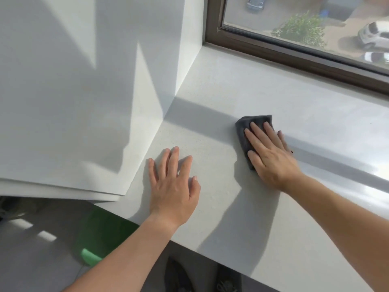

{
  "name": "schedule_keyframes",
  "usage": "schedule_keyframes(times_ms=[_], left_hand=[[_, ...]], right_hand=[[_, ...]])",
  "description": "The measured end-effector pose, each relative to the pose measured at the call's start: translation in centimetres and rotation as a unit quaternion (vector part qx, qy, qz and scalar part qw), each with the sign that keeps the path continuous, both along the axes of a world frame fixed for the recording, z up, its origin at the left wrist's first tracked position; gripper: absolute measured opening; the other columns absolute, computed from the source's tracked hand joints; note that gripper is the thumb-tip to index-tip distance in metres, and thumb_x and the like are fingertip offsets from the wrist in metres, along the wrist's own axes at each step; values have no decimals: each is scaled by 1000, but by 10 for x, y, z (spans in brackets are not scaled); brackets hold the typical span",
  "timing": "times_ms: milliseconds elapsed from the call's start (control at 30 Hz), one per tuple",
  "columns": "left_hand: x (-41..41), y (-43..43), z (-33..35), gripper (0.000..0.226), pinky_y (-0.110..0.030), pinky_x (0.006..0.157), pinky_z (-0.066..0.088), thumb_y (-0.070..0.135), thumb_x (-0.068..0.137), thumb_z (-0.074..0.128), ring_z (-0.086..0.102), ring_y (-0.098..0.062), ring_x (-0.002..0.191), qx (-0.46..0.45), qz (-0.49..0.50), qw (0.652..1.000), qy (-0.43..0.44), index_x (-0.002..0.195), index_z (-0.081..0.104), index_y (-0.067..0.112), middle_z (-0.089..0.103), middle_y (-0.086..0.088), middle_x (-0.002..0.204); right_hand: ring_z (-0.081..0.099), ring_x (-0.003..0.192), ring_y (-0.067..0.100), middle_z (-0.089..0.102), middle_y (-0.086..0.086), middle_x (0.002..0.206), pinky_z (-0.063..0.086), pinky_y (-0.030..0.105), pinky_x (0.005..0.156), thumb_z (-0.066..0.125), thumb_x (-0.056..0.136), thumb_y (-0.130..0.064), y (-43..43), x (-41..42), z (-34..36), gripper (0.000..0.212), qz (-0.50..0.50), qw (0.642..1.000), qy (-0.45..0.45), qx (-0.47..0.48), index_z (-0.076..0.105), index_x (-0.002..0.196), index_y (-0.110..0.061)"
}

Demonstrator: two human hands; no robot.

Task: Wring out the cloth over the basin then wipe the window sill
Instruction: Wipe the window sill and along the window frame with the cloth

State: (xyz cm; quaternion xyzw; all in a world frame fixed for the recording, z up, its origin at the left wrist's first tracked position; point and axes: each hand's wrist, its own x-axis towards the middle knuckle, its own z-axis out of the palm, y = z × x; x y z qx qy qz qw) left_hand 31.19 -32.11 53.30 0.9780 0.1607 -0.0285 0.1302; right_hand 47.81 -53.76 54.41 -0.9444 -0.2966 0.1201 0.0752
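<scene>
Pressing flat with straight fingers, the right hand (271,152) pins the dark grey folded cloth (250,131) to the pale speckled stone window sill (221,98), right of centre frame. The left hand (174,182) rests open nearby. Soft, limp and light, the cloth likely bunches; palm pressure across its middle suits best.

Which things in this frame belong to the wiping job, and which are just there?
Job:
- cloth, flat on the sill
- right hand, pressing the cloth
- left hand, resting flat on the sill
- green basin, partly seen below the sill

Just there:
- window frame
- wall
- shoes
- cars and bush outside
</scene>
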Motion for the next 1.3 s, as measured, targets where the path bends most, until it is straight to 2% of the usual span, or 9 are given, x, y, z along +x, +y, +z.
schedule_keyframes(times_ms=[100, 267, 367, 433, 567, 767, 967, 1167, 1300], left_hand=[[-2, 1, -1, 55, -57, 122, 5, 37, 95, 29, 11, -22, 152, -46, 14, 998, -44, 145, 32, 14, 28, -6, 159], [-17, 5, 2, 56, -50, 123, 8, 32, 93, 31, 22, -23, 148, -95, 60, 989, -96, 143, 36, 6, 38, -9, 152], [-34, 8, 2, 47, -53, 121, 15, 30, 93, 34, 29, -29, 145, -50, 76, 992, -86, 133, 48, 8, 43, -11, 150], [-41, 7, 5, 45, -52, 121, 16, 31, 94, 33, 29, -29, 145, -24, 72, 995, -70, 131, 50, 12, 41, -12, 152], [-55, 0, 3, 53, -50, 122, 17, 33, 95, 32, 23, -29, 148, -26, 69, 996, -54, 141, 46, 11, 35, -15, 157], [-68, -2, -2, 60, -52, 118, 26, 38, 97, 34, 30, -31, 147, -23, 81, 994, -71, 142, 46, 0, 37, -17, 156], [-76, -4, -7, 67, -48, 122, 15, 47, 102, 20, 21, -26, 151, 0, 86, 994, -65, 148, 40, 2, 30, -14, 160], [-83, -15, -12, 62, -49, 122, 14, 40, 99, 31, 22, -24, 150, -21, 135, 986, -91, 146, 41, 2, 31, -13, 160], [-83, -16, -13, 62, -47, 123, 6, 39, 99, 28, 16, -24, 152, -10, 138, 988, -74, 149, 37, 3, 26, -12, 162]], right_hand=[[-15, 154, 17, -3, -12, 168, -11, 42, 124, 20, 101, -41, 33, 5, -3, 61, -86, 996, 23, 20, 6, 160, -33], [-3, 155, 27, 9, -5, 168, 5, 55, 124, 32, 100, -44, 12, -127, -3, 64, 173, 985, -9, 24, 15, 160, -27], [5, 155, 29, 15, -5, 168, 8, 55, 123, 38, 99, -45, -4, -123, -3, 65, 259, 966, -9, 13, 20, 159, -28], [6, 155, 27, 18, -5, 167, 7, 54, 124, 34, 98, -47, 13, -82, -4, 63, 228, 973, -25, 10, 22, 158, -31], [-7, 155, 27, 5, -4, 169, -5, 50, 124, 24, 99, -46, 94, -16, -7, 64, 22, 1000, -18, 11, 10, 160, -30], [3, 155, 25, 15, -8, 167, 1, 52, 125, 27, 100, -46, 101, -69, -12, 60, 297, 954, -13, 35, 23, 158, -29], [-10, 155, 25, 0, -8, 169, -6, 51, 124, 27, 103, -44, 162, -14, -7, 61, 136, 991, 4, 17, 9, 159, -31], [3, 155, 27, 14, -7, 167, 2, 52, 125, 30, 100, -45, 88, -74, -11, 61, 353, 935, -6, 14, 23, 158, -28], [-3, 155, 22, 14, -7, 167, 3, 49, 125, 27, 100, -47, 22, -45, -9, 61, 269, 963, -28, -15, 14, 159, -35]])
